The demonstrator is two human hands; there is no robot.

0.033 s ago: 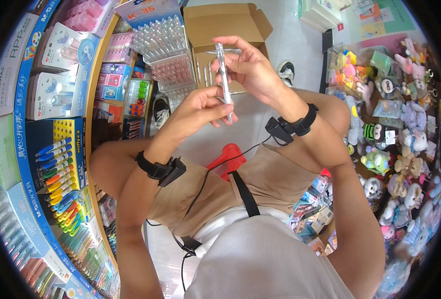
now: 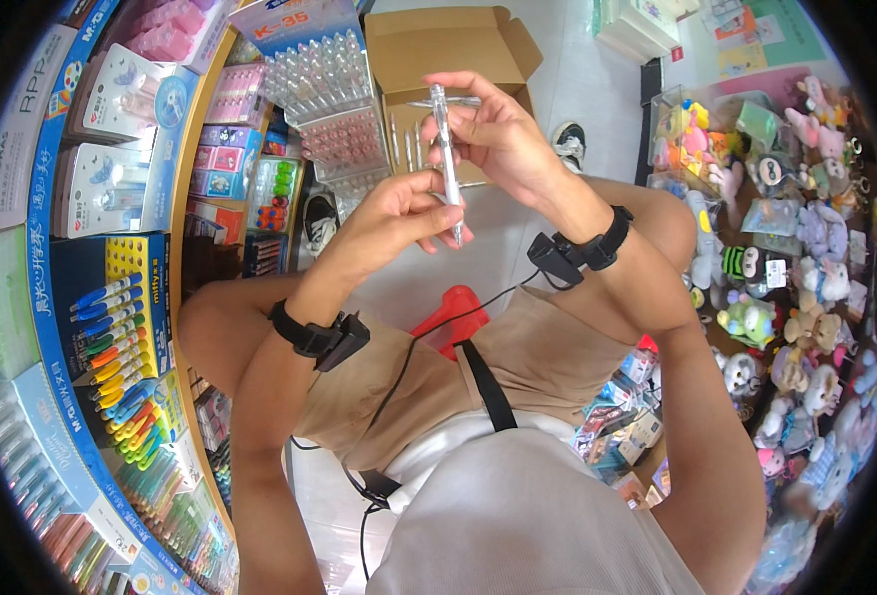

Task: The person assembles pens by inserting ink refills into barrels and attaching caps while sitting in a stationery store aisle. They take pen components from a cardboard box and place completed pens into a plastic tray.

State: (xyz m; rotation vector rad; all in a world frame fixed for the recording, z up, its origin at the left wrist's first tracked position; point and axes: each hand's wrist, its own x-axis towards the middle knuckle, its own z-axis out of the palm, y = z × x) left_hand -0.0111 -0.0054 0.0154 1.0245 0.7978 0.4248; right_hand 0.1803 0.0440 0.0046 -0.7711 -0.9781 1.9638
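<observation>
I had the clear pen [image 2: 445, 159] upright above the open cardboard box [image 2: 450, 59], left hand [image 2: 399, 223] pinching its tip end, right hand [image 2: 493, 134] closed round the top; I judged steady, aligned fingers mattered most

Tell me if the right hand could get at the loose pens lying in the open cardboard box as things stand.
Probably yes, but not freely: the right hand hangs just above the cardboard box and its loose pens, yet its fingers are pinching the clear pen that the left hand also grips.
</observation>
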